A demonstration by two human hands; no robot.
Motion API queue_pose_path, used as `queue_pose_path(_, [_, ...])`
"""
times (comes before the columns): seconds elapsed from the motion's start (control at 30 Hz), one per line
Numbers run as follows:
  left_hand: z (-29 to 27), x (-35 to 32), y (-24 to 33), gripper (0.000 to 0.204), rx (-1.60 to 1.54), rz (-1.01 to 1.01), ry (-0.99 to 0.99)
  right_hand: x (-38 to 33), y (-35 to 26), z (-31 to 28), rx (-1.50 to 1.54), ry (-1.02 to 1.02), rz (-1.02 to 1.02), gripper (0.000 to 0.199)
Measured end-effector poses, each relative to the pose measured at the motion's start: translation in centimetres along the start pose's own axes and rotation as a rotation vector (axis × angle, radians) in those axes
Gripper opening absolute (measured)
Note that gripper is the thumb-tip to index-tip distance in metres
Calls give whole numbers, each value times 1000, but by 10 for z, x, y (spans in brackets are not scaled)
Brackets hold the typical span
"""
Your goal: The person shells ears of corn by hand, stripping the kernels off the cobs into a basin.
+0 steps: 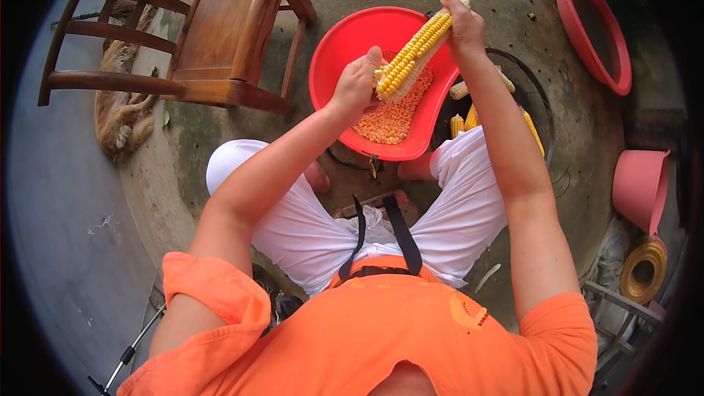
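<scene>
I hold an ear of corn (416, 53) slantwise above a red basin (336, 51). Yellow kernels line its upper face, while a pale strip along its lower side looks stripped. My right hand (466, 26) is closed round the far, upper end. At the lower end, my left hand (356, 82) grips it with the thumb raised; some of its fingers are hidden. Loose orange-yellow kernels (385, 123) lie heaped in the basin beneath. To the right of the basin, partly behind my right forearm, are yellow ears (457, 125) and pale bare cobs (460, 91).
A wooden chair (220, 37) stands at the far left, with a tan furry animal (121, 106) lying beside it. Another red basin (622, 66) leans at the far right. Below it are a pink bucket (636, 189) and a gold-coloured round object (643, 271).
</scene>
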State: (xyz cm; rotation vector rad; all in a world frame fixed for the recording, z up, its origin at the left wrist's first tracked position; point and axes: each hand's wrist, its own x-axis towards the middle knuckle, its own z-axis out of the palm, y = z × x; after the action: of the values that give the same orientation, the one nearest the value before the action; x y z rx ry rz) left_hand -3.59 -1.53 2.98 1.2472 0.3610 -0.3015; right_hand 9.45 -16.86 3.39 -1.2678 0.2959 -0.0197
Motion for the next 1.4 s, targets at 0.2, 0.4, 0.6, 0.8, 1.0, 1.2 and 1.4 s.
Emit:
queue_pose_path(0.2, [-4, -2, 13, 43, 86, -81, -291, 8, 7, -6, -185, 7, -20, 23])
queue_pose_path(0.4, [-7, 8, -16, 49, 264, 385, -145, 3, 11, -2, -104, -40, 15, 23])
queue_pose_path(0.6, [-9, 7, -14, 46, 117, 274, -148, 0, 7, -2, -20, -77, 68, 22])
queue_pose_path(0.8, [-6, 10, -4, 44, 293, 84, -239, -3, 11, 1, -155, -104, -1, 22])
queue_pose_path(1.0, [-6, 10, -18, 46, 341, 404, -193, -8, 12, 2, -166, -142, 67, 19])
queue_pose_path(1.2, [-4, 6, -22, 41, 493, 580, -32, -9, 15, 3, -155, -167, 38, 21])
queue_pose_path(1.4, [-9, 12, -4, 40, 260, 331, -144, -10, 12, 1, -119, -170, 71, 20])
